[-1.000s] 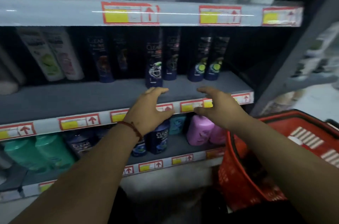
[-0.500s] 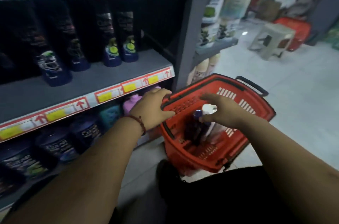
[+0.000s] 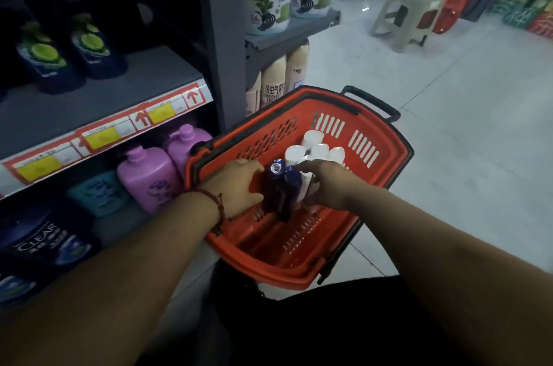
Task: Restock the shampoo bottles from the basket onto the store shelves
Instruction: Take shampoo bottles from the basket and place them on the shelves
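Note:
A red plastic basket [image 3: 386, 153] stands on the floor beside the shelving. Two dark blue shampoo bottles [image 3: 281, 189] and several white bottles [image 3: 318, 150] stand upright in it. My left hand [image 3: 236, 186] is inside the basket, with fingers and thumb wrapped around the left dark blue bottle. From the right, my right hand [image 3: 327, 186] curls around a white bottle [image 3: 304, 187] next to the blue ones, its fingertips touching a blue cap. The grey middle shelf [image 3: 125, 93] at upper left holds dark bottles with lime labels [image 3: 65, 51].
Pink bottles [image 3: 149, 177], a teal one and dark "CLEAR" bottles [image 3: 42, 240] fill the lower shelf. A grey upright post [image 3: 221, 36] separates a side rack of boxed goods. A pale plastic stool [image 3: 410, 12] and another red basket stand on the tiled floor behind.
My view swung from the shelf down to the basket. Both hands dropped from the shelf edge into the basket and closed around bottles.

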`<state>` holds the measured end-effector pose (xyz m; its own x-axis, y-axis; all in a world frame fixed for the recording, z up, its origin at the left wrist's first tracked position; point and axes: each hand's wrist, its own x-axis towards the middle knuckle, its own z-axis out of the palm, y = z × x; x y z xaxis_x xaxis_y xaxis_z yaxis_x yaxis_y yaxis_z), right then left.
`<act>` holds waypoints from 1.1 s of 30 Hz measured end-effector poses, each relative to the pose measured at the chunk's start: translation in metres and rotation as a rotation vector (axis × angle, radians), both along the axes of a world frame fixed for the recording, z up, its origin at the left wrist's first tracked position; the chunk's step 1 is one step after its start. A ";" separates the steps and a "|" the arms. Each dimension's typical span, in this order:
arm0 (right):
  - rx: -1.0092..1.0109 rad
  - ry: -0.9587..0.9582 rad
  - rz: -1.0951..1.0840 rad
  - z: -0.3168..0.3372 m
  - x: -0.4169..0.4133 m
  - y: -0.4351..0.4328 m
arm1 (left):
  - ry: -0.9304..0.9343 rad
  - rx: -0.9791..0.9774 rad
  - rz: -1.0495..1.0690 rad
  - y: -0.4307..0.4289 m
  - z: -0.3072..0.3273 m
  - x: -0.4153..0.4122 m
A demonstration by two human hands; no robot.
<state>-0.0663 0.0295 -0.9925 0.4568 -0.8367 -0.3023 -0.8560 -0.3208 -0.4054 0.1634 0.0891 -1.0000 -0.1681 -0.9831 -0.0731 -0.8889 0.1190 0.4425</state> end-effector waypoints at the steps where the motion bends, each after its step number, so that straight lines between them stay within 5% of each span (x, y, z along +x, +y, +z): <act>1: 0.003 0.031 0.045 -0.007 0.004 -0.010 | -0.019 0.016 -0.011 -0.011 -0.008 -0.004; 9: -0.020 0.221 0.260 -0.052 0.018 -0.077 | -0.135 0.156 -0.015 -0.085 -0.067 -0.029; 14: -0.007 0.130 0.268 -0.078 0.013 -0.082 | 0.030 0.147 -0.061 -0.104 -0.091 -0.037; 20: -0.164 0.098 0.366 -0.087 0.017 -0.076 | 0.013 0.049 0.046 -0.104 -0.105 -0.038; 29: -0.340 0.213 0.486 -0.089 0.025 -0.074 | -0.035 0.212 0.167 -0.098 -0.119 -0.030; 33: -0.232 0.231 0.446 -0.090 0.026 -0.074 | 0.034 0.313 0.193 -0.088 -0.120 -0.035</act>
